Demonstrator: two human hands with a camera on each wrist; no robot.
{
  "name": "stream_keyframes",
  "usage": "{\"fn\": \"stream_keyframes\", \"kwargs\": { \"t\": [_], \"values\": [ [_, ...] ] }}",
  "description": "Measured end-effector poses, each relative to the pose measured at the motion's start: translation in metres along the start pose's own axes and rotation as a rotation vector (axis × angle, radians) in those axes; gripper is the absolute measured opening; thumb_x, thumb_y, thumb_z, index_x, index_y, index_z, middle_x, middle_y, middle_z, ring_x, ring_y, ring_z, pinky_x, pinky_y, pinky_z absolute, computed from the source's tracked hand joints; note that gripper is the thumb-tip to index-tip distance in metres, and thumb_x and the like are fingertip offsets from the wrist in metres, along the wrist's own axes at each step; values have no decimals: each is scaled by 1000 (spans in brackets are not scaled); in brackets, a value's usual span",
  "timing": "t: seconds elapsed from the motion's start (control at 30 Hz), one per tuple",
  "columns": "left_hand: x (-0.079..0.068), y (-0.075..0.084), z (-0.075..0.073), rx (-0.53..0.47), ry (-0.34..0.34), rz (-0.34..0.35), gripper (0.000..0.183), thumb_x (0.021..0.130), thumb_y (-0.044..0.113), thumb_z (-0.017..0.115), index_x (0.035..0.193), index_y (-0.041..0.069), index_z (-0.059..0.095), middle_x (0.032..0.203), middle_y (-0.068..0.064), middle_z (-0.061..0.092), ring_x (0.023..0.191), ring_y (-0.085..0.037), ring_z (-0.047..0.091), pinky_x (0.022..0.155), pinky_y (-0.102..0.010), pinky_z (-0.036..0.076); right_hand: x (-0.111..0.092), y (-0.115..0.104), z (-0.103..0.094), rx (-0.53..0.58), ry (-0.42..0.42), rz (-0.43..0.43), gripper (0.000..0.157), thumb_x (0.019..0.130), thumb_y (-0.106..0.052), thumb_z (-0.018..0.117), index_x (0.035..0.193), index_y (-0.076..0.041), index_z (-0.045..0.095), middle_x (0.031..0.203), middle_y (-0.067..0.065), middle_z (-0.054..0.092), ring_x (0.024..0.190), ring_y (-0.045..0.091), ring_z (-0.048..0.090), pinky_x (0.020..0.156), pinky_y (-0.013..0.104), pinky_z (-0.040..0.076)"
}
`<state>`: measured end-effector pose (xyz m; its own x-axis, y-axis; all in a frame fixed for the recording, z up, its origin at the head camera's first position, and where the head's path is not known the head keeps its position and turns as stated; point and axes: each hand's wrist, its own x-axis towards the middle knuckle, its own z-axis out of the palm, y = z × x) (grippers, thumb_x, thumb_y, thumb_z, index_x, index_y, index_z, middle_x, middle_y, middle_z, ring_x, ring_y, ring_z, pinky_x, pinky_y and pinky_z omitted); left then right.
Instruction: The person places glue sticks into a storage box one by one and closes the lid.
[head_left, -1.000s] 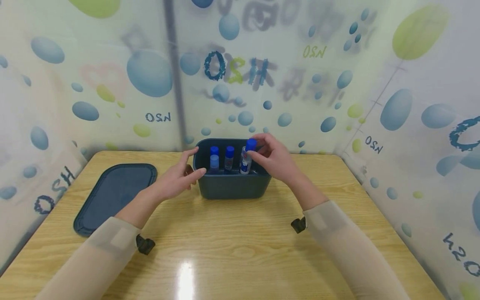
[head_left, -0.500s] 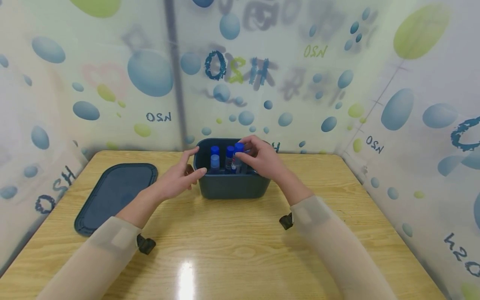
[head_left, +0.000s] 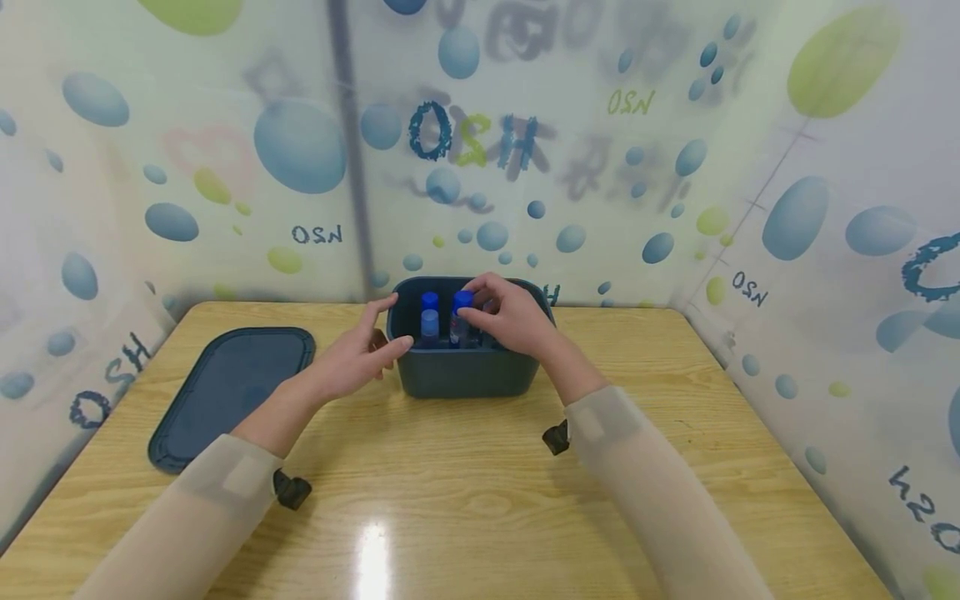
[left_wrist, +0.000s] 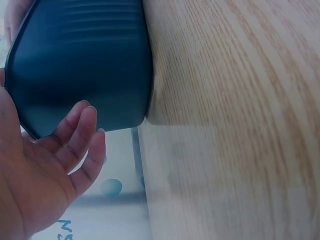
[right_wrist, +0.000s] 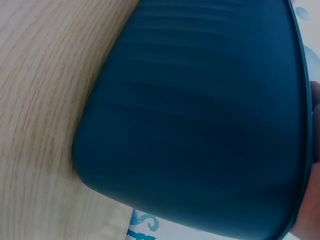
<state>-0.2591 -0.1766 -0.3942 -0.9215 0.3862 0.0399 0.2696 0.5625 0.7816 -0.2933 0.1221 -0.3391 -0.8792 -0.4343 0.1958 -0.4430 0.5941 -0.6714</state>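
A dark blue-green plastic bin point(head_left: 465, 375) stands near the table's back edge. My left hand point(head_left: 348, 358) rests at its left end, index fingertip and thumb tip touching the rim. In the left wrist view the other fingers point(left_wrist: 87, 167) lie loosely bent by the bin's end wall. Over the bin, my right hand point(head_left: 517, 317) pinches a small clear bottle by its blue cap point(head_left: 462, 298). Left of it, inside the bin, stand a bottle with a dark blue cap point(head_left: 430, 300) and one with a lighter blue cap point(head_left: 430, 320). The bottles' lower parts are hidden.
A dark flat lid point(head_left: 232, 392) lies on the wooden table point(head_left: 480, 483), left of the bin. Close behind the table hangs a printed curtain point(head_left: 525, 217), with more curtain at both sides. Each wrist carries a small black camera point(head_left: 291, 490).
My right hand has moved left within the bin, carrying the pinched bottle from the right side up to the middle bottle, which it now overlaps in view. The left hand has stayed put.
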Motion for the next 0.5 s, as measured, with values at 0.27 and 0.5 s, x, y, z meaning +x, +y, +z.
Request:
{"fn": "stream_keyframes", "kwargs": {
  "t": [0.27, 0.5],
  "values": [
    [-1, 3, 0, 8, 7, -3, 85, 113, 55, 55, 177, 30, 5, 104, -21, 72, 84, -37, 69, 82, -38, 59, 0, 4, 1, -2, -49, 72, 33, 108, -31, 73, 137, -16, 67, 129, 9, 74, 112, 26, 71, 98, 47, 59],
    [-1, 3, 0, -5, 4, 6, 85, 114, 53, 55, 178, 29, 4, 104, -22, 72, 83, -38, 69, 82, -39, 59, 4, 5, 1, 14, -109, 136, 30, 107, -27, 75, 133, -14, 68, 127, 10, 75, 112, 27, 74, 100, 47, 61]
  ]
}}
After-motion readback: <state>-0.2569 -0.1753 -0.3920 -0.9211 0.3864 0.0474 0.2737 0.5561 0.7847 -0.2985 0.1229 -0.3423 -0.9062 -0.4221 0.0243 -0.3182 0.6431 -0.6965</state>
